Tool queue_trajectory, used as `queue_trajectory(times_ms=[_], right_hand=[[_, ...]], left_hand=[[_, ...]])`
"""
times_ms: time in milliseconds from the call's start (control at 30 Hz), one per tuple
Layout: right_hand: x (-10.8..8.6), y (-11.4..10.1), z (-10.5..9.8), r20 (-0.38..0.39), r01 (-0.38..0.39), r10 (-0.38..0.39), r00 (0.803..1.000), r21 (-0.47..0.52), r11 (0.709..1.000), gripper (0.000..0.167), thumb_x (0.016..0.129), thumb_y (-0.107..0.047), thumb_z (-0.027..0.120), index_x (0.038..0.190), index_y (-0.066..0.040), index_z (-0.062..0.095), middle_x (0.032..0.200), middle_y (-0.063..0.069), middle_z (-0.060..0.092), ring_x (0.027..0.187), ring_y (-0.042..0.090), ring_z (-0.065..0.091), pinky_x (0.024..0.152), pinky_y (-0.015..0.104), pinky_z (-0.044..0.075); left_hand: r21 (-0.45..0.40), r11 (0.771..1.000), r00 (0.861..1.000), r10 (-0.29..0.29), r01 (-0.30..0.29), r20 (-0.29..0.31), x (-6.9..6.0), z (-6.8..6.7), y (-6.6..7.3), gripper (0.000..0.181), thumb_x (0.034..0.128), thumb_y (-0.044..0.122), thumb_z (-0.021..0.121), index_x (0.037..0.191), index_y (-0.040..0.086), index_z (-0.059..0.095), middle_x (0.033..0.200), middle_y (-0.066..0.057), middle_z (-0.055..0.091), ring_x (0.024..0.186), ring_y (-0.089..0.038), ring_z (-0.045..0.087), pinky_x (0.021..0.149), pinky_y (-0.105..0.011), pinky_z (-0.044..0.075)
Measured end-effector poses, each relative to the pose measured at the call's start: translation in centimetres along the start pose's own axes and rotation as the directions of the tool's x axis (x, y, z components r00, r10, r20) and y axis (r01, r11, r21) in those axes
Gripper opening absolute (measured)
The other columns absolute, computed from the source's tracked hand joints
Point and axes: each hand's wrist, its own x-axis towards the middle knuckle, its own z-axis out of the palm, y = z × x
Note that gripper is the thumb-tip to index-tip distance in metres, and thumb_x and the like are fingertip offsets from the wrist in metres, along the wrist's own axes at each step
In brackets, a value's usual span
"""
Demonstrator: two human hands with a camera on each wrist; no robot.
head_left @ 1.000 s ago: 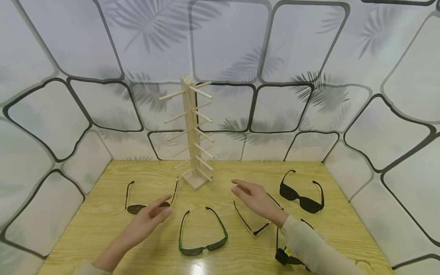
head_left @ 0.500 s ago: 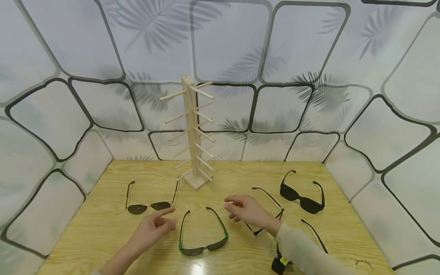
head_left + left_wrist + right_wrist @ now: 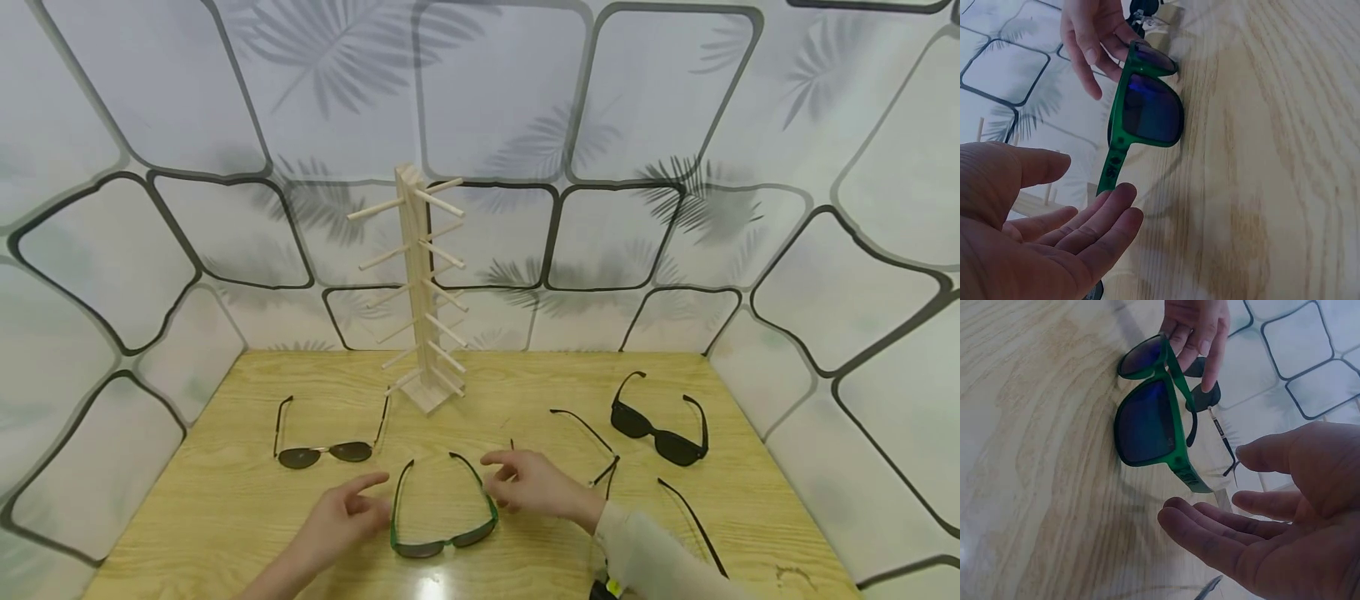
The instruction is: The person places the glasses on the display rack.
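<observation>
Green-framed sunglasses (image 3: pixel 448 540) with dark lenses lie on the table, their arms unfolded and pointing away from me. On their left side is my left hand (image 3: pixel 341 517), its fingertips close to the hinge; in the left wrist view the fingers (image 3: pixel 1107 231) and thumb are apart with nothing between them. My right hand (image 3: pixel 536 485) is at the other side, near the right arm of the green sunglasses (image 3: pixel 1147 422). Its thumb and fingers (image 3: pixel 1210 534) are also spread apart in the right wrist view. Whether any fingertip touches the frame, I cannot tell.
Behind stands a wooden peg rack (image 3: pixel 418 283) with bare pegs. Aviator sunglasses (image 3: pixel 325 452) lie at left, black sunglasses (image 3: pixel 656 435) at far right. Thin-framed glasses (image 3: pixel 603 468) and another dark pair (image 3: pixel 693 521) lie partly behind the right arm. Patterned walls (image 3: pixel 495 125) enclose the table (image 3: pixel 225 500).
Both hands have come down and inward to the two sides of the green sunglasses. The left hand has uncovered the aviator sunglasses. The glasses on the table have stayed in place.
</observation>
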Motion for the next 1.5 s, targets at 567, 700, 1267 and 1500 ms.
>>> queue_trajectory(times_ms=[567, 700, 1267, 1500], right_hand=[[-0.2, 0.6, 1.4, 0.018, 0.028, -0.026, 0.999, -0.067, 0.997, 0.051, 0.102, -0.01, 0.067, 0.149, 0.005, 0.054, 0.101, 0.017, 0.077, 0.078, 0.032, 0.074, 0.061, 0.023, 0.058], [-0.2, 0.5, 1.4, 0.009, 0.031, -0.03, 1.0, -0.077, 0.997, 0.05, 0.102, -0.009, 0.067, 0.148, 0.006, 0.055, 0.099, 0.016, 0.077, 0.077, 0.03, 0.074, 0.062, 0.022, 0.056], [-0.1, 1.0, 1.7, -0.004, 0.046, -0.046, 0.999, -0.089, 0.995, 0.051, 0.101, -0.007, 0.069, 0.149, 0.004, 0.055, 0.092, 0.012, 0.077, 0.073, 0.026, 0.072, 0.062, 0.022, 0.054], [-0.2, 0.7, 1.6, -0.024, 0.033, -0.036, 0.999, -0.081, 0.996, 0.05, 0.1, -0.007, 0.068, 0.148, 0.003, 0.056, 0.092, 0.012, 0.077, 0.074, 0.023, 0.071, 0.061, 0.023, 0.054]], left_hand=[[-0.005, 0.999, 0.999, -0.031, 0.031, 0.039, -0.2, 0.9, -0.7, 0.069, 0.0991, 0.014, 0.074, 0.152, -0.015, 0.04, 0.105, -0.018, 0.078, 0.089, -0.02, 0.074, 0.073, -0.029, 0.062], [0.005, 1.0, 0.999, -0.023, 0.023, 0.04, -0.1, 1.1, -0.7, 0.066, 0.0996, 0.012, 0.072, 0.152, -0.014, 0.041, 0.103, -0.016, 0.078, 0.086, -0.018, 0.072, 0.072, -0.027, 0.061], [-0.02, 0.999, 0.999, -0.035, 0.035, 0.04, -0.2, 1.3, -0.7, 0.068, 0.0986, 0.014, 0.074, 0.152, -0.013, 0.042, 0.1, -0.013, 0.079, 0.089, -0.02, 0.072, 0.071, -0.024, 0.059], [-0.024, 0.999, 0.998, -0.041, 0.042, 0.037, -0.1, 1.3, -0.4, 0.068, 0.0991, 0.013, 0.074, 0.153, -0.013, 0.041, 0.101, -0.014, 0.079, 0.089, -0.018, 0.072, 0.072, -0.024, 0.059]])
